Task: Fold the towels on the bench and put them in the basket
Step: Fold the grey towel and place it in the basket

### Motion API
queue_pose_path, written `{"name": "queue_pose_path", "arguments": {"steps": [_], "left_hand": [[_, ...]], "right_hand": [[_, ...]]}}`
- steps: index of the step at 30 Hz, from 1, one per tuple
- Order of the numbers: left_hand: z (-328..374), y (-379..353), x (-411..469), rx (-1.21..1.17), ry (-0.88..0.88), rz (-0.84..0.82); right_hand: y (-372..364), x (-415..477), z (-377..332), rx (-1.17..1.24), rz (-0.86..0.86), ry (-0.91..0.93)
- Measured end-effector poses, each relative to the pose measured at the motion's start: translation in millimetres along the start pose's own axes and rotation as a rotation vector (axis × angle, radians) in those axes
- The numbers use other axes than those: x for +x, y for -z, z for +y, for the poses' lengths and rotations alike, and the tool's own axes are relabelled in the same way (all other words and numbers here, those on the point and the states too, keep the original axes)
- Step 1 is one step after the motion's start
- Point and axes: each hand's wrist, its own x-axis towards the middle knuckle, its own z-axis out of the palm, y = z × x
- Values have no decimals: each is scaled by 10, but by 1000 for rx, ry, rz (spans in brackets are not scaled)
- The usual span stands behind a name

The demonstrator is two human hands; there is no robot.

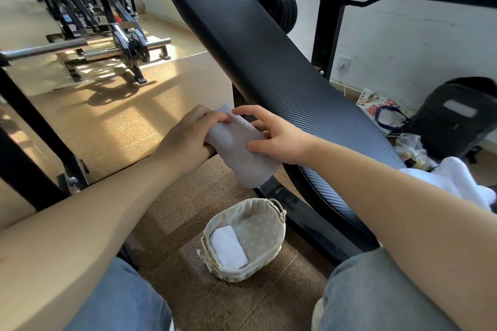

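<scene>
The grey towel (242, 153) is folded into a long narrow packet and is held in the air, slanted, just beside the left edge of the worktop (269, 48) and above the floor (121, 121). It does not lie on the worktop. The left grip (188, 137) holds the far left part of the towel, with its fingers curled over the upper edge and pressed together on the cloth. The right grip (279, 140) is at the right side of the towel with its fingers spread; the thumb rests on the front of the cloth and some fingertips go behind the right edge, but I cannot tell if they really pinch it.

Below the towel, near the person, the basket (279, 213) stands on the floor, touching or almost touching the dark base of the worktop. It has a pale cloth lining, and one white folded towel (228, 248) lies flat in its left half.

Another white towel (457, 180), not folded, is at the near right end of the worktop, partly hidden behind the right forearm.

The worktop is a black padded gym bench that goes up and away toward a window. At the far right, by the wall, a black backpack (457, 115), a printed tote bag (382, 110) and a clear plastic bag (411, 145) lie on the floor. At the far left a barbell (80, 48) rests on a rack in sunlight. The person's knees, in blue jeans (121, 298), are on both sides of the basket
</scene>
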Motion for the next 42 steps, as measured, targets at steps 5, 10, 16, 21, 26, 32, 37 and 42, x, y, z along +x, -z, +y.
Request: {"name": "queue_pose_path", "arguments": {"steps": [5,10,16,21,26,32,37,42], "left_hand": [[25,-26,48,212,91,174],[117,-12,47,-44,303,140],[269,-106,24,-513,457,-96],[395,-173,54,-840,542,0],[353,-190,57,-1022,603,60],[341,-216,36,-1105,662,117],[356,-215,-44,-1103,644,154],[354,-131,-165,-1109,614,160]], "right_hand": [[-12,15,24,-38,117,-43],[-33,76,92,-13,294,-105],[-92,109,110,74,272,-113],[-217,129,46,304,222,-103],[-235,128,71,399,156,-111],[-275,66,41,329,75,-105],[-317,-39,-77,-3,-5,-96],[-400,-99,-210,-102,-22,-111]]}}
